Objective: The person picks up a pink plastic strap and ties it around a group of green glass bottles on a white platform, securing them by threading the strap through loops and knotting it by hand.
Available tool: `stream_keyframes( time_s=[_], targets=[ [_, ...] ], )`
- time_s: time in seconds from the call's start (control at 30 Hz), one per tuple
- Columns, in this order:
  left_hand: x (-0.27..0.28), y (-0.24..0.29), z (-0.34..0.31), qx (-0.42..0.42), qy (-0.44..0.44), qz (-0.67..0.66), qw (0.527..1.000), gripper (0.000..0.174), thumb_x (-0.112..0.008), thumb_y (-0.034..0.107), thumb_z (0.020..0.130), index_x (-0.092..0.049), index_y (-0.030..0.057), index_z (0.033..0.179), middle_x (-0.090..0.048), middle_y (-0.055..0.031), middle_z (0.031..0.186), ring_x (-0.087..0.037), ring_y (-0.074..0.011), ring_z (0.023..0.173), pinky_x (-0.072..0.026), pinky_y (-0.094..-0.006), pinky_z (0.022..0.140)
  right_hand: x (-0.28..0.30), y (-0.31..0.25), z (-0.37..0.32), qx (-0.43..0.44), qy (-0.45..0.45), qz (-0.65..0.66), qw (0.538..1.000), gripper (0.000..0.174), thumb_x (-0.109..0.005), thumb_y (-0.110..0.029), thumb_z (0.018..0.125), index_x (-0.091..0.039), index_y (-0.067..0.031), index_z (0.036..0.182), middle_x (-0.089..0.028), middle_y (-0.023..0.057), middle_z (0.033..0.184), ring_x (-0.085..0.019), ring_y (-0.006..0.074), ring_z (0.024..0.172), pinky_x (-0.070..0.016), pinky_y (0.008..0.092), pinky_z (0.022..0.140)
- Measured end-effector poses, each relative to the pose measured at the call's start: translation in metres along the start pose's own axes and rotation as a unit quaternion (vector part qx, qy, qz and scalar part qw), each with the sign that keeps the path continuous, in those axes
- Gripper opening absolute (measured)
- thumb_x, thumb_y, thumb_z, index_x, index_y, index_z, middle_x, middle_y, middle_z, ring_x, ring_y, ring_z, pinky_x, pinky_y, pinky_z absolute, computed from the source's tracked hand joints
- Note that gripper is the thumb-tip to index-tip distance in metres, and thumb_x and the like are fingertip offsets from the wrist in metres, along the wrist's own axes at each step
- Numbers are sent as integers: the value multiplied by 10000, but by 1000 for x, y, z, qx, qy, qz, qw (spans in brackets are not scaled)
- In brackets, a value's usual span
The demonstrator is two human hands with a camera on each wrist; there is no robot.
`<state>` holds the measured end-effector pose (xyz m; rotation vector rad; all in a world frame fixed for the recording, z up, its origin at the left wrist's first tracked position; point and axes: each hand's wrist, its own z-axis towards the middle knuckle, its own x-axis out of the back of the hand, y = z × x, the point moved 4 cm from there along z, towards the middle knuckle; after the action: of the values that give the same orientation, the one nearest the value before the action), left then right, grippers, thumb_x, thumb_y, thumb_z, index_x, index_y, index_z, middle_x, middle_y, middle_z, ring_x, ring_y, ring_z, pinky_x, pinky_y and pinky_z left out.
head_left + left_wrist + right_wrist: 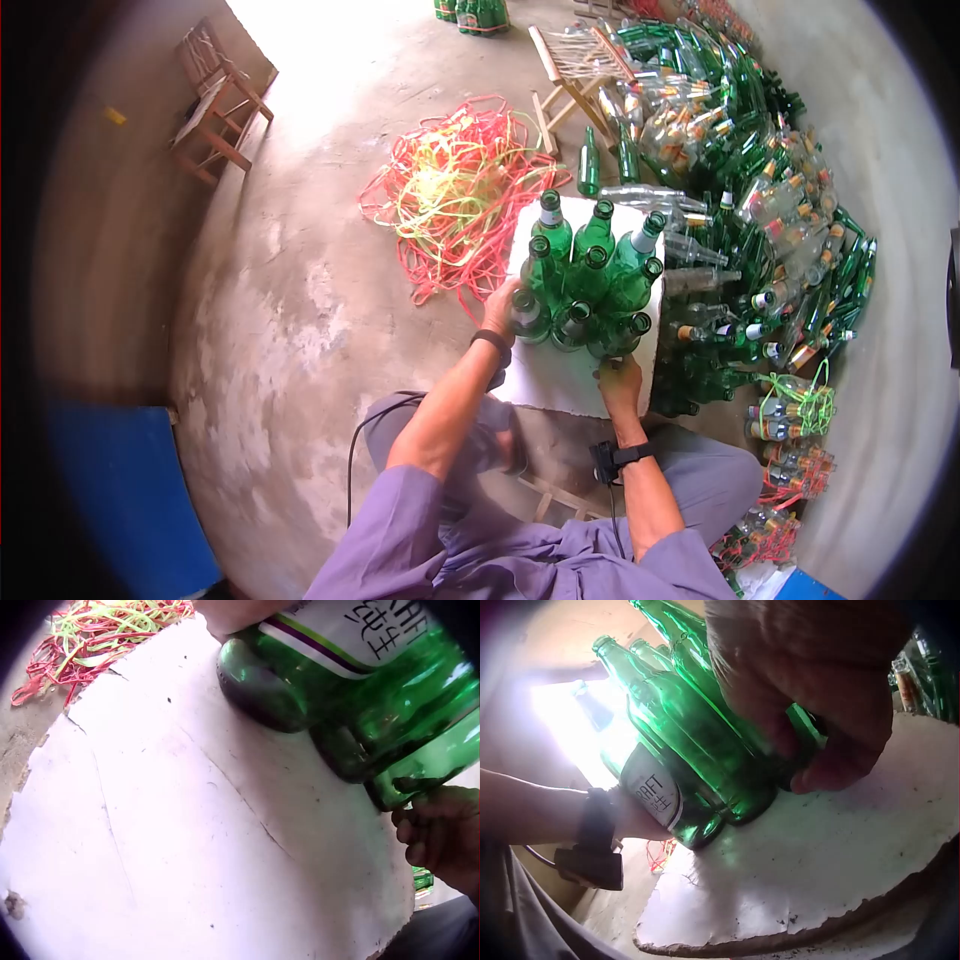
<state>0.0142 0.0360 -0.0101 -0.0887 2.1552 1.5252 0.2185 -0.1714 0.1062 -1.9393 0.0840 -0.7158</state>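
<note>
Hands [499,308] [620,388] curled round outer green bottles [530,320], clustered upright on white board [535,385].

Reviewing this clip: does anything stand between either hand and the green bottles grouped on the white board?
Nothing visible does. The left hand is against the left side of the green bottles; the right hand is at their near side, by a base.
</note>
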Motion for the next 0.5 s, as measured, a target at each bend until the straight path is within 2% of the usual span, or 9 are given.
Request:
stream_keyframes(
  time_s=[0.07, 0.1, 0.17, 0.23, 0.27, 0.4, 0.43, 0.47, 0.5],
  targets=[
    [-11, -16, 9, -68, 1, 159, 985, 175, -570, 78, 915, -652, 81, 1070, -650, -13, 966, -607, -105, 866, -489, -269, 779, 18, -3, 2, -18, 22, 26, 999, 544, -596, -87, 824, -511, -19, 1357, -705, 151, 782, -701, 243, 647, -532, 353, 654],
    [20, 37, 0, -84, 0, 190, 978, 175, -570, 78, 915, -652, 81, 1070, -650, -13, 966, -607, -105, 866, -489, -269, 779, -17, -28, -14, -8, 18, 60, 998, 544, -596, -87, 824, -511, -19, 1357, -705, 151, 782, -701, 243, 647, -532, 353, 654],
    [-3, 49, -19, -11, 57, 32, 998, 181, -519, 72, 938, -674, 69, 1031, -647, -5, 956, -611, -99, 863, -485, -268, 748, 7, -28, -24, -18, 45, 57, 997, 518, -592, -109, 832, -515, 70, 1312, -705, 143, 785, -697, 210, 657, -527, 333, 655],
    [-17, 61, -37, 132, 147, -76, 977, 260, -624, 279, 890, -703, 80, 1038, -655, -16, 948, -599, -144, 813, -466, -293, 712, 23, -38, -37, -7, 43, 49, 998, 524, -579, -103, 840, -495, 83, 1323, -701, 150, 857, -693, 188, 663, -521, 297, 589],
    [-24, 72, -43, 99, 149, -52, 982, 316, -658, 353, 854, -712, 90, 1021, -647, -14, 944, -583, -146, 800, -454, -299, 710, 30, -45, -44, 5, 32, 46, 998, 530, -566, -96, 849, -476, 96, 1335, -697, 157, 928, -689, 166, 669, -515, 262, 522],
    [19, 61, -2, 6, 143, 53, 988, 293, -629, 345, 897, -705, 64, 934, -617, -7, 796, -551, -146, 720, -437, -293, 658, 49, -62, -69, 29, 12, 45, 998, 533, -596, -108, 861, -472, 104, 1334, -693, 143, 970, -681, 143, 710, -520, 258, 571],
    [-33, 121, -48, 60, 167, -35, 984, 294, -651, 369, 877, -680, 77, 881, -571, 3, 715, -505, -138, 662, -400, -307, 579, 54, -64, -77, 27, 28, 48, 998, 533, -596, -108, 861, -472, 104, 1334, -693, 143, 970, -681, 143, 710, -520, 258, 571],
    [-31, 144, -55, 98, 195, 80, 973, 298, -674, 387, 853, -654, 90, 869, -539, 9, 696, -483, -131, 632, -370, -311, 532, 57, -67, -86, 31, 26, 59, 997, 515, -608, -137, 854, -504, 107, 1295, -702, 129, 895, -682, 160, 694, -526, 284, 623],
    [-13, 142, -42, 79, 127, 12, 989, 307, -683, 405, 843, -656, 107, 912, -605, -18, 763, -545, -144, 675, -408, -306, 567, 59, -70, -94, 36, 23, 71, 997, 501, -621, -166, 847, -535, 110, 1257, -711, 116, 819, -683, 178, 678, -532, 310, 676]
  ],
)
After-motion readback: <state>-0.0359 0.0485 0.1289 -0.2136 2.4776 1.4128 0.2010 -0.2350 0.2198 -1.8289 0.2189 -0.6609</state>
